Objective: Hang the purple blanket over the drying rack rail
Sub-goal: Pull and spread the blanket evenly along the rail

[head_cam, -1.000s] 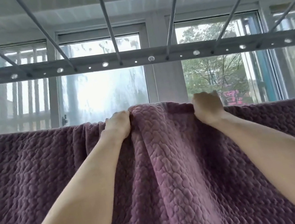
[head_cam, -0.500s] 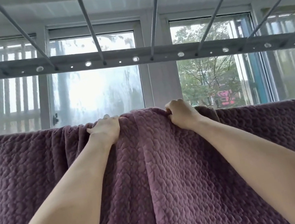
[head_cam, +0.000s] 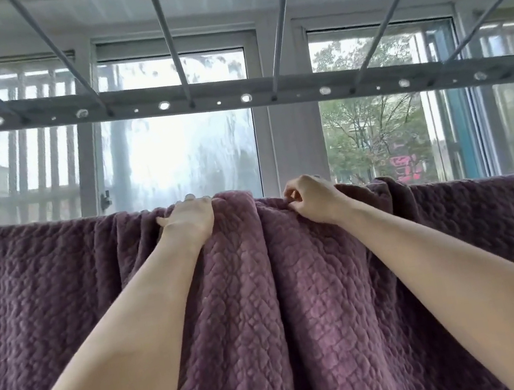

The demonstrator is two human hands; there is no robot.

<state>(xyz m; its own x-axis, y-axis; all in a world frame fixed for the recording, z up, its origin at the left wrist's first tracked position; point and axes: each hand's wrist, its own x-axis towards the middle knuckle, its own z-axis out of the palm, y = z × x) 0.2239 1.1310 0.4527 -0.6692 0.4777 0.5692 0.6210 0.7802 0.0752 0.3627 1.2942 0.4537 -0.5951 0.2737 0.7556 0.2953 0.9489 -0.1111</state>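
The purple quilted blanket (head_cam: 288,308) hangs in front of me, draped over a rail that its top fold hides. It spans nearly the whole width, bunched into folds in the middle. My left hand (head_cam: 189,221) lies over the top fold, fingers curled over the far side. My right hand (head_cam: 312,200) pinches a fold of the top edge a little to the right. Both forearms reach up from below.
Overhead runs the grey drying rack: a cross beam (head_cam: 232,96) with holes, and several thin rods (head_cam: 168,39) running toward me. Behind the blanket stand windows (head_cam: 180,153) with trees outside at the right.
My right hand slid left along the top edge a second ago, then settled a little apart from my left. The bunched fold between my hands has flattened somewhat. My view tilted slightly.
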